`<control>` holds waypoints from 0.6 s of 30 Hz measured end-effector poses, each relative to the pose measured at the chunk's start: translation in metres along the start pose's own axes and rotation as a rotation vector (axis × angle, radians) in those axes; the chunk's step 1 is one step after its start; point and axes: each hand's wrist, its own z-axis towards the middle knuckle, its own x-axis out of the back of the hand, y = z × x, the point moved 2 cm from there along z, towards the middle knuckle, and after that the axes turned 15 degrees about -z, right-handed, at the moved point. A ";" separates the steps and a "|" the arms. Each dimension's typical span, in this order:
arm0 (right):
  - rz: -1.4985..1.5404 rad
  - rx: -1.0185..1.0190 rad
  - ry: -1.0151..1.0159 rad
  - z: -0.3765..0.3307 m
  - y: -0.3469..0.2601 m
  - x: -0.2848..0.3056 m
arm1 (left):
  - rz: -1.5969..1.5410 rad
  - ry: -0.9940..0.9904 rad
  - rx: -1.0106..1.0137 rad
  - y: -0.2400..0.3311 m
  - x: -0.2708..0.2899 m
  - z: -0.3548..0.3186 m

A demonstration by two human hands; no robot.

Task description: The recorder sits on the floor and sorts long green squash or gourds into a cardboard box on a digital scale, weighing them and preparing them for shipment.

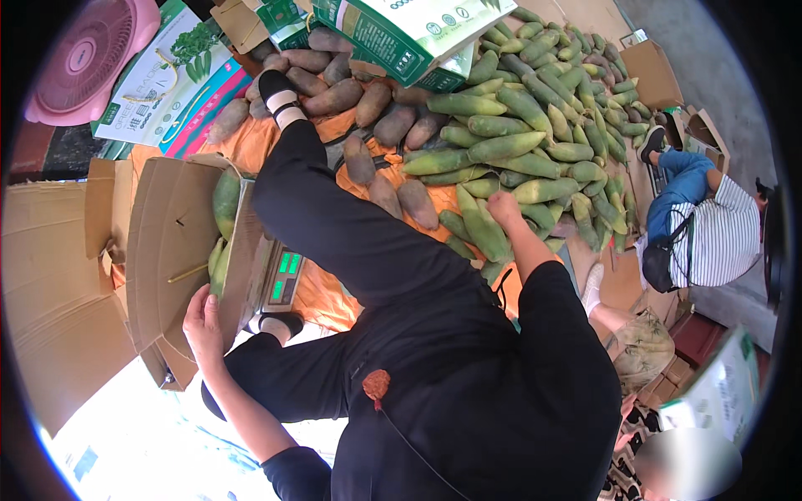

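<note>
My left hand (203,320) grips the near flap of an open brown cardboard box (171,242) that holds green stalks (225,200) and rests on a weighing scale (282,277) with a lit green display. My right hand (504,207) reaches forward onto a big heap of green, husk-wrapped stalks (518,150) and closes around one of them. My black-trousered leg (334,217) stretches out between box and heap. Brownish-purple stalks (368,108) lie on an orange sheet (326,296) beyond the leg.
Flattened cardboard (50,301) lies at the left, with a pink fan (88,54) and printed green-and-white cartons (401,33) at the back. A person in a striped top (718,238) crouches at the right; another person (643,351) sits near my right side. More boxes (652,71) stand behind.
</note>
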 end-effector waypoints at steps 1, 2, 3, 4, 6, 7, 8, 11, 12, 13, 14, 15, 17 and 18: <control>0.002 0.010 0.000 -0.001 0.005 0.000 | -0.008 0.009 0.004 -0.001 0.001 0.000; -0.016 -0.027 -0.030 -0.008 0.011 0.000 | -0.019 0.015 0.010 -0.006 0.001 -0.001; -0.034 -0.045 -0.071 -0.013 0.008 -0.006 | -0.008 0.040 0.023 -0.004 0.005 -0.004; -0.065 -0.048 -0.092 -0.021 0.008 -0.008 | 0.022 0.034 0.003 0.000 0.003 -0.005; -0.095 -0.066 -0.133 -0.036 0.008 -0.014 | 0.050 0.043 -0.001 0.004 0.004 -0.007; -0.090 -0.095 -0.151 -0.038 0.014 -0.023 | 0.012 0.030 -0.026 0.004 0.000 -0.004; -0.100 -0.060 -0.161 -0.043 0.005 -0.028 | 0.015 0.038 -0.009 0.004 -0.001 -0.003; -0.207 0.036 -0.068 -0.064 -0.021 -0.022 | 0.039 0.072 -0.010 -0.004 0.005 -0.005; -0.299 0.031 -0.090 -0.066 -0.026 -0.020 | 0.004 0.080 0.008 -0.007 0.004 -0.005; -0.391 0.032 -0.116 -0.070 -0.037 -0.017 | 0.009 0.091 0.010 -0.007 0.006 -0.006; -0.440 -0.017 -0.211 -0.072 -0.049 -0.012 | 0.005 0.105 0.023 -0.007 0.007 -0.006; -0.457 0.000 -0.215 -0.073 -0.051 -0.011 | -0.006 0.106 0.031 -0.005 0.006 -0.004; -0.396 -0.103 -0.238 -0.072 -0.050 -0.012 | 0.007 0.119 0.003 -0.003 0.006 -0.004; -0.430 -0.080 -0.186 -0.071 -0.047 -0.016 | -0.005 0.116 0.000 -0.004 0.006 -0.004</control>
